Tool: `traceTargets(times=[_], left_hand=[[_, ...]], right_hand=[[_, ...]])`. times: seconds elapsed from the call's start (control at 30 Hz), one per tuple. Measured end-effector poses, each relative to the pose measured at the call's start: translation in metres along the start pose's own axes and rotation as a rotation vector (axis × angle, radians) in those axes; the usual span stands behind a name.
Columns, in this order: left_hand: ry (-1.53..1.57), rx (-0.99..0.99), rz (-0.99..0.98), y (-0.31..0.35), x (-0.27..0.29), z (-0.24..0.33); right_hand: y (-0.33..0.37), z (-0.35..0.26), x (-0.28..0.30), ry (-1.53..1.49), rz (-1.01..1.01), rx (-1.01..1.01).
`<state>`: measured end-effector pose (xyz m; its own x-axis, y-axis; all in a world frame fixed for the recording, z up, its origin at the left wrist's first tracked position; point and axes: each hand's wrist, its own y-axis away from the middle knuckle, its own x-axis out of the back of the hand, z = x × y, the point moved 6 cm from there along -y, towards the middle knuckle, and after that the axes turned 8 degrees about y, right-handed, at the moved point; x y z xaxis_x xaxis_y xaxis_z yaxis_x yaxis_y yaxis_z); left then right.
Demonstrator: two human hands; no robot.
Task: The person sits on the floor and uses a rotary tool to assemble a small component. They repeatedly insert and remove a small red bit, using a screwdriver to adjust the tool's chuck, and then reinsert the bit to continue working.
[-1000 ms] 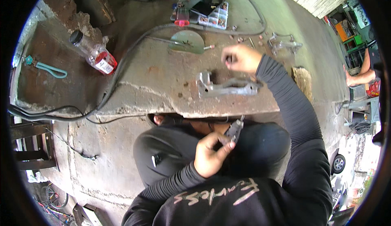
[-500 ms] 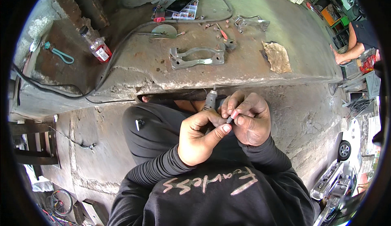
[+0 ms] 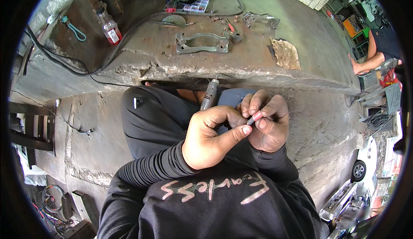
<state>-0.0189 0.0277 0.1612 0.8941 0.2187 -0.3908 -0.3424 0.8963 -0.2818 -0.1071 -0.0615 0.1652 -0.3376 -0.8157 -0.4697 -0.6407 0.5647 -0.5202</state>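
Between my hands is a small rod-shaped piece (image 3: 254, 117), pinkish red at one end and dark grey at the other. My left hand (image 3: 215, 135) pinches its dark end between thumb and fingers. The thumb and fingertips of my right hand (image 3: 270, 120) close on the red end. A grey handheld rotary tool (image 3: 209, 95) stands tilted just beyond my left hand, above my lap, its lower part hidden behind that hand. Both hands are in front of my black shirt.
On the concrete ledge ahead lie a metal caliper bracket (image 3: 202, 43), a second bracket (image 3: 261, 20), a brown scrap (image 3: 285, 54), a parts box (image 3: 198, 4) and a bottle with red liquid (image 3: 110, 28). A dark cable (image 3: 120, 49) crosses it. Another person's leg (image 3: 369, 62) shows at far right.
The view has shifted, so the ledge sits higher in it. The red and grey piece has tilted a little and shows more between my fingertips. Both hands keep their pinch.
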Motion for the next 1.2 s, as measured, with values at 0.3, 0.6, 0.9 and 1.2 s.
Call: traceTargets(times=[0.3,0.6,0.9,1.2], left_hand=[[-0.047,-0.031,-0.024,0.005,-0.013,0.003],[-0.029,0.032,0.034,0.000,-0.015,-0.002],[-0.031,0.083,0.050,-0.014,-0.001,-0.015],[-0.263,-0.037,-0.008,-0.019,0.025,-0.014]], right_hand=[[0.013,-0.004,0.004,-0.021,0.017,0.011],[0.015,0.006,0.014,-0.082,0.071,0.002],[-0.001,0.017,0.024,-0.030,0.035,0.007],[-0.017,0.005,0.041,0.317,0.017,-0.082]])
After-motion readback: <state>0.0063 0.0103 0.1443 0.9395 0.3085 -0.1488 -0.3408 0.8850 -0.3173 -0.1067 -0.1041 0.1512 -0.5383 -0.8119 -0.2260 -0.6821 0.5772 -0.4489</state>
